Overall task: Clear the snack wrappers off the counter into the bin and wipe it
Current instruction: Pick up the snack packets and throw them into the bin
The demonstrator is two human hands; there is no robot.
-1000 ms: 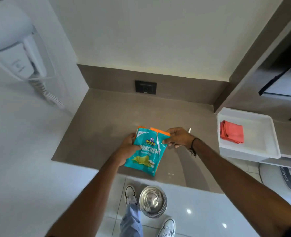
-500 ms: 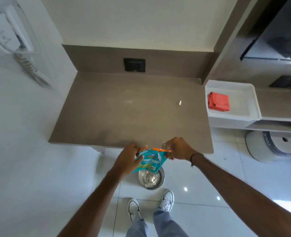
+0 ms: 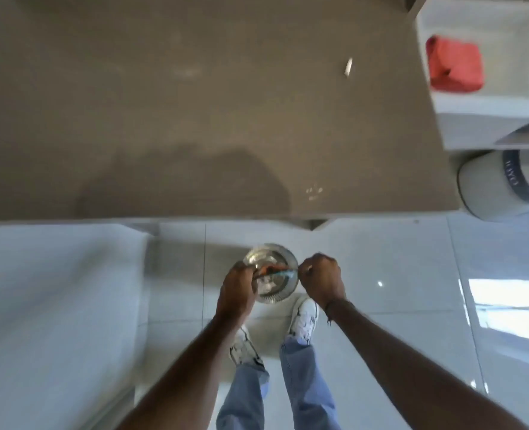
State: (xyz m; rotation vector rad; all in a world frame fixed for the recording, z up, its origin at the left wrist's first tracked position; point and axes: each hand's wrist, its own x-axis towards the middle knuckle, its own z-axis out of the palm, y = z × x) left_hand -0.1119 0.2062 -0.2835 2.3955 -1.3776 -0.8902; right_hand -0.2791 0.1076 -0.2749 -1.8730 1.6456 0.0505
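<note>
A round steel bin (image 3: 271, 294) stands on the floor below the counter's front edge. My left hand (image 3: 238, 288) and my right hand (image 3: 320, 279) hold the snack wrappers (image 3: 277, 271) between them over the bin's mouth. Only a thin teal and orange edge of the wrappers shows, blurred. The brown counter (image 3: 163, 119) fills the top of the view, with a small white scrap (image 3: 348, 67) at its far right and some crumbs (image 3: 314, 192) near its front edge. A folded red cloth (image 3: 454, 68) lies in a white tray (image 3: 505, 97) to the right.
My feet in white shoes (image 3: 302, 318) stand just behind the bin on a glossy white tiled floor. A pale round appliance (image 3: 502, 187) sits on the floor under the right shelf. A white wall runs down the left.
Both hands have carried the wrappers off the counter, past its front edge and down to the bin's mouth. The view has tilted down toward the floor.
</note>
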